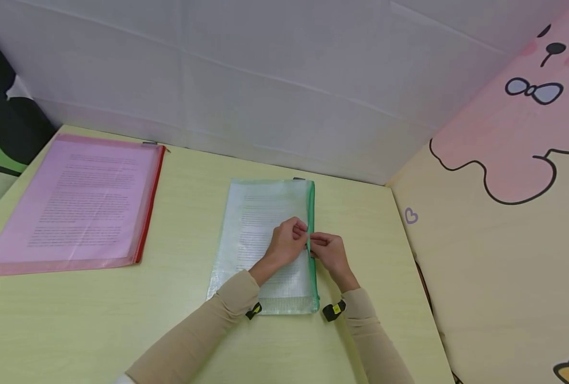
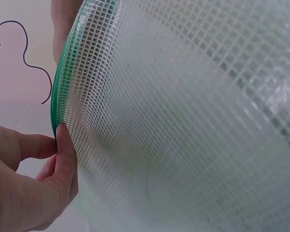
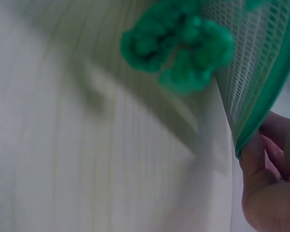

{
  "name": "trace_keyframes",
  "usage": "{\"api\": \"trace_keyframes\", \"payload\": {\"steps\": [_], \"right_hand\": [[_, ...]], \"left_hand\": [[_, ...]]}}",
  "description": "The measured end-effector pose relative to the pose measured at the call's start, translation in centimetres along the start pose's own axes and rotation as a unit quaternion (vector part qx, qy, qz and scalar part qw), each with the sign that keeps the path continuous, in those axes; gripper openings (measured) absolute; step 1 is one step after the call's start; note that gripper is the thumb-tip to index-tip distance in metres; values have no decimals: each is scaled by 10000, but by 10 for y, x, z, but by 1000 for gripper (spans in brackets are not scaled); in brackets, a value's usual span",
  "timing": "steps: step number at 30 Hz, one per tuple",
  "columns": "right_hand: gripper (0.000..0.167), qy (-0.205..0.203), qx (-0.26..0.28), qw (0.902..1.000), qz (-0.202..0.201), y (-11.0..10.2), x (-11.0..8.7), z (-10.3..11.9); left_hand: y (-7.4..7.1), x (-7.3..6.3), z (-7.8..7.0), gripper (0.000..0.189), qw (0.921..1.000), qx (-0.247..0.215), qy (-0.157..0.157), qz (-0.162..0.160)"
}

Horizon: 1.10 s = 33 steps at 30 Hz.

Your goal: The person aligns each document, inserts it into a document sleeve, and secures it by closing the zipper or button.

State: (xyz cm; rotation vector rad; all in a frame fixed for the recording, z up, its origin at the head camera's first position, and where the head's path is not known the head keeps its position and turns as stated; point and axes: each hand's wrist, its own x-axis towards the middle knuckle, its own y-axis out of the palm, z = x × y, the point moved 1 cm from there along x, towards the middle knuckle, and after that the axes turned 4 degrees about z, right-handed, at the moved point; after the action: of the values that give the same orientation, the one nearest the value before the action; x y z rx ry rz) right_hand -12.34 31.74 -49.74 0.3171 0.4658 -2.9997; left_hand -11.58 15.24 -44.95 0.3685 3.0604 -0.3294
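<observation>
A clear mesh zipper pouch (image 1: 277, 277) with a green zipper edge (image 1: 311, 202) lies on the table, a printed sheet inside it. My left hand (image 1: 288, 241) reaches across the pouch and pinches its zipper edge; the left wrist view shows thumb and finger on the green strip. From the outer side, my right hand (image 1: 331, 252) pinches the same edge close by, and in the right wrist view this hand (image 3: 275, 179) grips the lifted green border. A blurred green cord loop (image 3: 198, 53) hangs near the pouch there. The zipper slider cannot be made out.
A pink zipper pouch (image 1: 97, 202) with a red zipper edge (image 1: 151, 208) and a printed sheet inside lies at the left of the pale wood-look table (image 1: 183, 320). A white sheet-like wall (image 1: 265, 80) stands behind, and a cartoon-printed wall (image 1: 500, 256) to the right.
</observation>
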Motion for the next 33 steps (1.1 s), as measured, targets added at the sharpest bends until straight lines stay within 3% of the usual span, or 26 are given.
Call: {"api": "trace_keyframes", "payload": {"steps": [22, 33], "right_hand": [[22, 133, -668, 9977, -34, 6, -1, 0], [24, 56, -793, 9963, 328, -4, -9, 0]], "left_hand": [[2, 2, -1, 15, 10000, -36, 10, -3], [1, 0, 2, 14, 9999, -67, -65, -67]]}}
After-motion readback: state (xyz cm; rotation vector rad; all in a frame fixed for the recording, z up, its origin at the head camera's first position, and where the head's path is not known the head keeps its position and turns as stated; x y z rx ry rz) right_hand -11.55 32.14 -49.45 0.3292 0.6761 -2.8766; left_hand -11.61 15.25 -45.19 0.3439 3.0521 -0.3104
